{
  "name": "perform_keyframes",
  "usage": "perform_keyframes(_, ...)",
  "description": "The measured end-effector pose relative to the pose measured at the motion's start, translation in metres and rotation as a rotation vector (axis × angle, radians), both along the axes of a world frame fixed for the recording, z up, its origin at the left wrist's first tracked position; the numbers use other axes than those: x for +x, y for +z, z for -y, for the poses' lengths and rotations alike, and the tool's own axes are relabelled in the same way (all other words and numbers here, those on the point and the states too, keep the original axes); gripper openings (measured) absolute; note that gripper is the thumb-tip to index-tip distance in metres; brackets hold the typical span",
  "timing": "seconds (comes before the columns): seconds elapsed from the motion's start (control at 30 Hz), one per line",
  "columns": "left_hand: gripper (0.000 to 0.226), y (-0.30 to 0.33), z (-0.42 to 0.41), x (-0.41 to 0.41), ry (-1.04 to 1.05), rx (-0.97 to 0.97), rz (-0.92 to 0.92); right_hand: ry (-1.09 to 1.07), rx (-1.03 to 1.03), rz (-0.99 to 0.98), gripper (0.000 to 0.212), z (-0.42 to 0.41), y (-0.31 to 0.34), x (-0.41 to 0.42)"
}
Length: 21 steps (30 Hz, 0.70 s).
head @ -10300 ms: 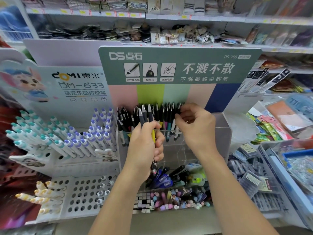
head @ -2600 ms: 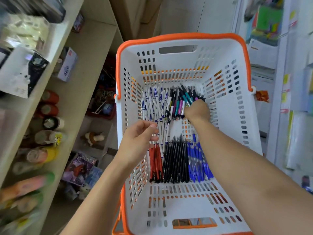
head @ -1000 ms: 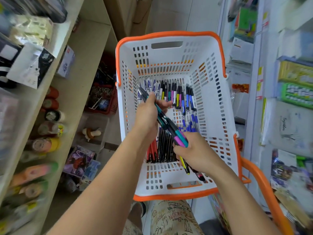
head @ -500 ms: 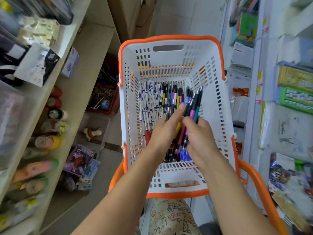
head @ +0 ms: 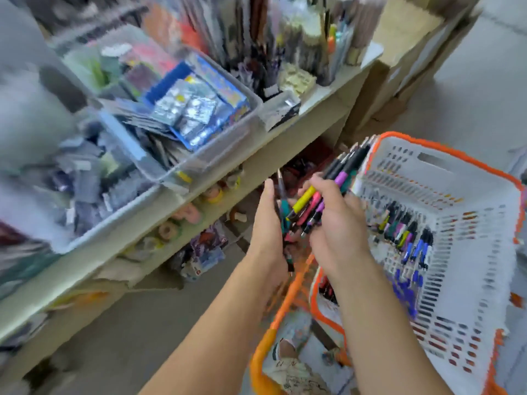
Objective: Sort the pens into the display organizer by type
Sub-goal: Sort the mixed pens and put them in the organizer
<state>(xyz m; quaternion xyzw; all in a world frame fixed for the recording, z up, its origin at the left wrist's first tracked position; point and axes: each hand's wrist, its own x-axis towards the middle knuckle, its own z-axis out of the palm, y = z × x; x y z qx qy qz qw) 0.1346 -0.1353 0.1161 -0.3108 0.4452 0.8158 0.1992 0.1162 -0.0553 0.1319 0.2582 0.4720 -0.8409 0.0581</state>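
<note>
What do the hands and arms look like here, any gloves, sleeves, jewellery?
Both are bare. No gloves on the left hand or right hand. No sleeves reach the visible forearms, and no watch, ring or bracelet shows on either wrist or the visible fingers. Motion blur limits finer detail.
</note>
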Motion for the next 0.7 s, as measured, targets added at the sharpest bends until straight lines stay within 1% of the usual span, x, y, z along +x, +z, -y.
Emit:
perform_keyframes(0.1, 0.060, 0.028, 0.083, 0.036, 0.257, 0.035, -0.036, 0.169, 0.078, -0.078, 0.008, 0.092, 0.020, 0.030)
perform_keyframes(0.17, 0.057, 0.039, 0.146, 0.067, 0.372, 0.028, -0.078, 0.269, 0.102, -0.100, 0.011, 0.158, 0.028, 0.060)
perform_keyframes(0.27, 0.053, 0.052, 0.242, 0.128, 0.408, 0.022, -0.114, 0.430, 0.125, -0.085, 0.010, 0.260, 0.036, 0.115)
perform_keyframes(0.37, 0.044, 0.065, 0.327, 0.194, 0.417, -0.050, -0.140, 0.590, 0.184, -0.078, 0.017, 0.354, 0.038, 0.172)
perform_keyframes(0.47, 0.046, 0.075, 0.396, 0.249, 0.495, -0.124, -0.131, 0.768, 0.238, -0.102, 0.023, 0.430, 0.046, 0.221)
perform_keyframes(0.5, 0.049, 0.081, 0.414, 0.264, 0.522, -0.143, -0.134, 0.825, 0.263, -0.120, 0.027, 0.450, 0.048, 0.234)
perform_keyframes(0.57, 0.046, 0.087, 0.443, 0.286, 0.568, -0.165, -0.135, 0.918, 0.336, -0.164, 0.031, 0.480, 0.056, 0.254)
perform_keyframes(0.63, 0.045, 0.091, 0.465, 0.300, 0.611, -0.175, -0.159, 0.955, 0.387, -0.242, 0.026, 0.502, 0.064, 0.266)
perform_keyframes(0.7, 0.051, 0.096, 0.479, 0.306, 0.647, -0.180, -0.185, 0.973, 0.442, -0.321, 0.018, 0.518, 0.071, 0.274)
